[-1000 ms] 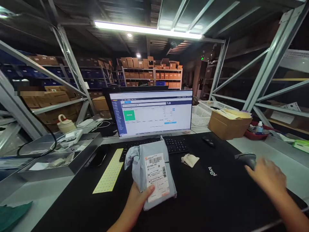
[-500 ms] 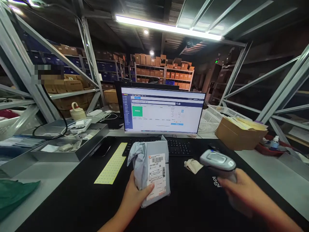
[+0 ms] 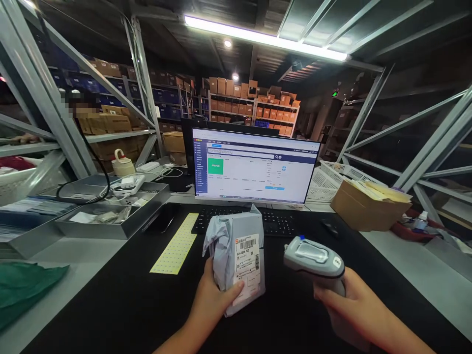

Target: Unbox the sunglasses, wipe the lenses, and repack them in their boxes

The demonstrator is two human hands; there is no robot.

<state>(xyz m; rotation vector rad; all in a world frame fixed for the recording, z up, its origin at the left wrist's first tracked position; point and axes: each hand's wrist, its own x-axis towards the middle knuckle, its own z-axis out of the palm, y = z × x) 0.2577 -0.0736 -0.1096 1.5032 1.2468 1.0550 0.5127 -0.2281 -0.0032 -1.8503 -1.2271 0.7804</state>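
My left hand grips a grey poly-bag parcel from below, standing it up on the black desk mat. A white shipping label with a barcode faces me. My right hand is closed around the handle of a grey handheld barcode scanner. The scanner's head points left toward the parcel, a short gap away from the label. Behind them sit a black keyboard and a lit monitor.
A yellow sticker sheet lies left of the parcel. Metal trays with cables and a power strip stand at the left. A cardboard box, a white basket and a mouse are at the right. Green cloth lies at the left edge. Steel racking surrounds the desk.
My right hand reached to the right, picked up the scanner and brought it left toward the parcel. The left hand kept holding the parcel upright.
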